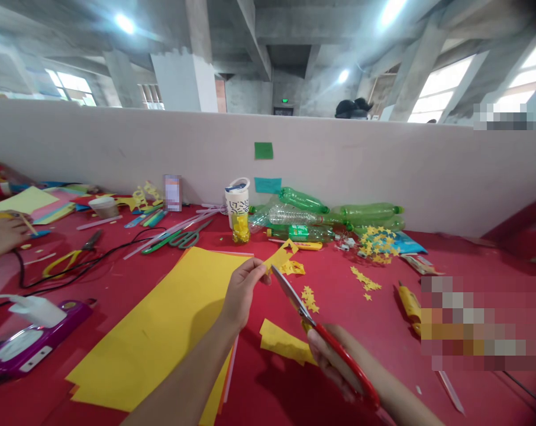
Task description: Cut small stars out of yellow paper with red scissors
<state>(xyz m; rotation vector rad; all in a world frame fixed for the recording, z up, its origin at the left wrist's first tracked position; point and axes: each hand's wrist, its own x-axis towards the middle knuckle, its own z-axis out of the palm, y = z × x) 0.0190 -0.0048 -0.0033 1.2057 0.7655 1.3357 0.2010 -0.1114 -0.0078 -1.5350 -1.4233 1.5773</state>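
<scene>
My left hand (245, 284) pinches a narrow strip of yellow paper (277, 255) with a notched far end. Wrapped round the red handles of a pair of scissors (339, 349) is my right hand (332, 349). The blades point up and left, and their tips are at the strip beside my left fingertips; I cannot tell whether they touch it. A larger yellow paper piece (283, 343) lies under the scissors. Small yellow paper stars (310, 300) and a cut yellow scrap (293, 268) lie just beyond. Under my left forearm is a stack of yellow paper sheets (161, 325).
Green plastic bottles (303, 201) lie along the white partition (339, 160), with a paper cup (237, 198) beside them. More stars (378, 244) and a yellow glue gun (410, 305) lie to the right. Pliers (68, 260), cables and a purple power strip (41, 337) are left, near another person's hand (4, 234).
</scene>
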